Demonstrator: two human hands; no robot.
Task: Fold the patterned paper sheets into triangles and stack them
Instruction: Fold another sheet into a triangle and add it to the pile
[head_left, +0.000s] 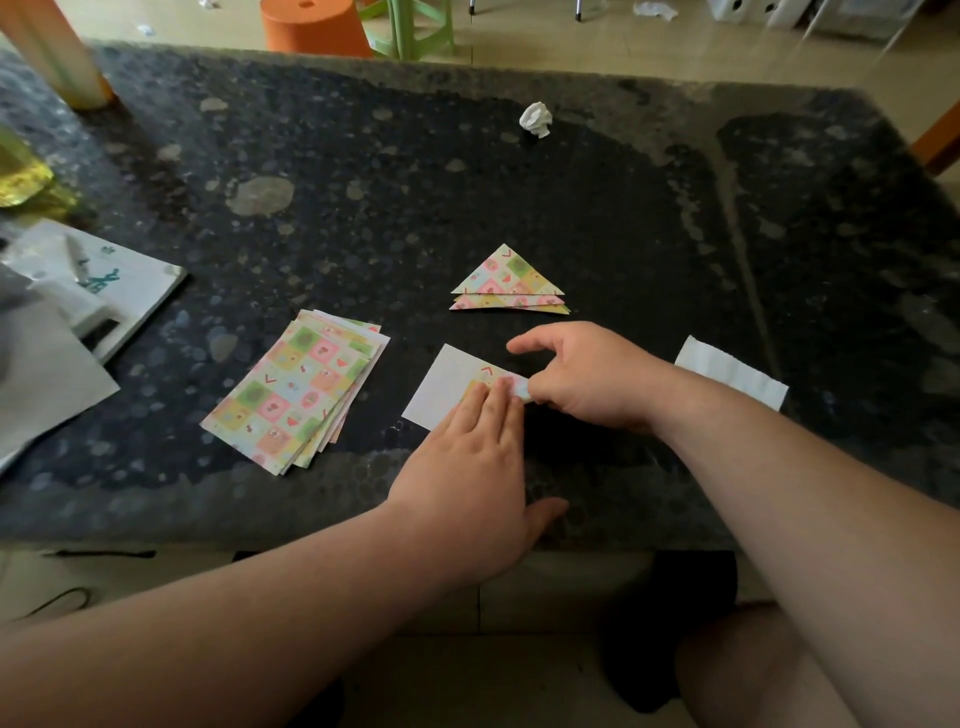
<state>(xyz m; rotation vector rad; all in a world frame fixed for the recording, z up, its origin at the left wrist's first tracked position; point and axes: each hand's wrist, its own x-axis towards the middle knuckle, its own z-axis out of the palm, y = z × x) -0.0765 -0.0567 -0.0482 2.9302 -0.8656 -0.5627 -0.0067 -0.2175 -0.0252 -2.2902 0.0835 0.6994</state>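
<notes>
Folding sheet (441, 387) on desk (571, 208), pinned under flat left hand (467, 467), turned corner pinched by right hand (587, 384). Recommend matching corners exactly, then creasing firmly outward.

1. We see our left hand (467, 467) lying flat, its straight fingers (493, 408) pressing a partly folded sheet (441, 387) onto the dark speckled worktop (467, 182).
2. Our right hand (587, 379) pinches the sheet's turned-over patterned corner; the rest of the sheet shows its white underside.
3. A fanned pile of patterned sheets (296, 395) lies to the left of the sheet, apart from it.
4. Beyond our hands rests a stack of folded triangles (509, 283), their points facing away from us.
5. Farther back sits a crumpled paper ball (535, 119); a white slip (730, 371) lies beside our right forearm.
</notes>
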